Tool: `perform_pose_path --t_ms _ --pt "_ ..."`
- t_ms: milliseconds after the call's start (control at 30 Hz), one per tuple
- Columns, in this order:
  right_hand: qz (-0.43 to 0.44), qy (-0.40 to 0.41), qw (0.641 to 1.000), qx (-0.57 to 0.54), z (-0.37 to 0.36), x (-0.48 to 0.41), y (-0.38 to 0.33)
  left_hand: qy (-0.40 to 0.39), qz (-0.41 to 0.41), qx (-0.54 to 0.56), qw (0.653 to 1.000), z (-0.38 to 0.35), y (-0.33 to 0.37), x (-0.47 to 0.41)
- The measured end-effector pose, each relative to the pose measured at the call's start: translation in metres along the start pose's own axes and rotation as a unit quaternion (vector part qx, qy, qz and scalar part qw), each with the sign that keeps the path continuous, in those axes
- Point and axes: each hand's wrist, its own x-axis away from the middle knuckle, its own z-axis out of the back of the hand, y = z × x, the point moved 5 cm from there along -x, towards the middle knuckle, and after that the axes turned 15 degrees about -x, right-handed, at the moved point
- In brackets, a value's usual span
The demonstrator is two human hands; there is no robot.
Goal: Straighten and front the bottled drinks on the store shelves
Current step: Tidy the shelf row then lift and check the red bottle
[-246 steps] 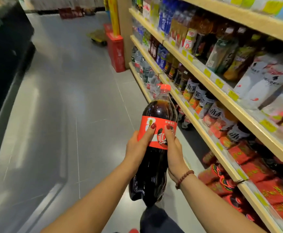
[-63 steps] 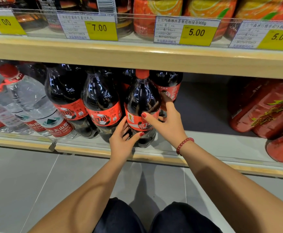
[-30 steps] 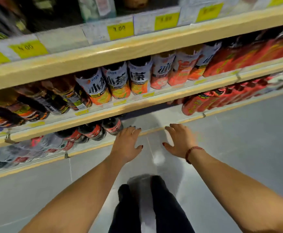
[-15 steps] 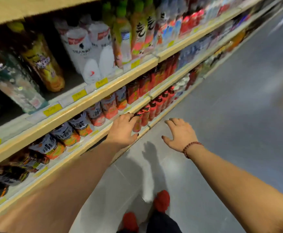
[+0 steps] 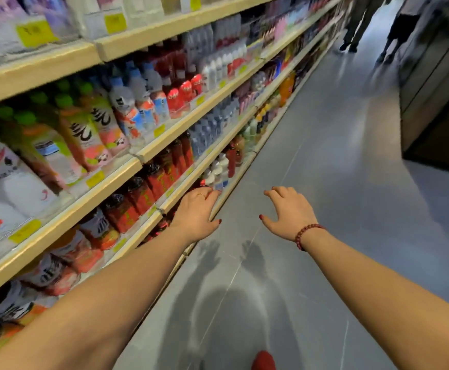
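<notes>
Long wooden shelves (image 5: 116, 180) run along my left, packed with bottled drinks. Red-labelled dark bottles (image 5: 148, 193) stand on a low tier, green-capped tea bottles (image 5: 84, 134) one tier higher. My left hand (image 5: 195, 214) hovers palm down, fingers apart, just in front of the low shelf edge, holding nothing. My right hand (image 5: 289, 214), with a red bead bracelet on the wrist, is spread open over the aisle floor, apart from any bottle.
The grey tiled aisle floor (image 5: 325, 182) stretches ahead. A dark cabinet (image 5: 437, 102) stands on the right. Two people's legs (image 5: 357, 22) show at the far end of the aisle. My red shoe (image 5: 263, 360) is at the bottom.
The cola bottle I held went onto the bottom shelf and both hands let go. Since then my view has swung right along the aisle; both hands stay open and empty.
</notes>
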Motion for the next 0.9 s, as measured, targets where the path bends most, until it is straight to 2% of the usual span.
perform_pose_path --t_ms 367,700,900 --pt "-0.013 0.017 1.000 -0.007 0.074 -0.063 0.143 0.000 -0.036 -0.034 0.999 0.015 0.093 -0.156" --pt "-0.010 0.046 0.999 -0.009 0.108 -0.196 0.233 0.035 -0.054 -0.008 0.998 0.013 0.105 -0.326" --pt "-0.046 0.032 0.998 -0.034 0.131 -0.301 0.291 -0.001 -0.042 -0.011 0.999 -0.006 0.095 -0.438"
